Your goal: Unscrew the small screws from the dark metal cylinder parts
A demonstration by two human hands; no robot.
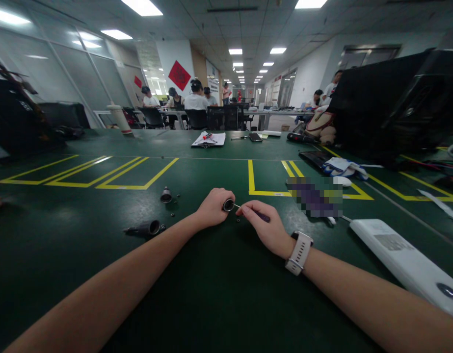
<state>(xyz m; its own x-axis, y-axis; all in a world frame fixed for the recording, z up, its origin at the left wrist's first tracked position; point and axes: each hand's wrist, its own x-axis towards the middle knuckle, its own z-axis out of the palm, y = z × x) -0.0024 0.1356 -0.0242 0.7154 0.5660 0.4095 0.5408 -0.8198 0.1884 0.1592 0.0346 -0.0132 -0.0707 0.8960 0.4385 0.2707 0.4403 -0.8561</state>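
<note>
My left hand is closed round a small black ring-shaped part, held just above the green table. My right hand, with a white watch on its wrist, pinches a thin screwdriver whose metal tip points into the ring. A black tube-shaped part lies on the table to the left. A small black cone-shaped part stands behind it, with a few tiny screws scattered nearby.
A long white device lies at the right. Gloves and a keyboard sit further back right, beside a large black monitor. A clipboard with papers lies mid-table. Yellow lines mark the table. Several people sit at far desks.
</note>
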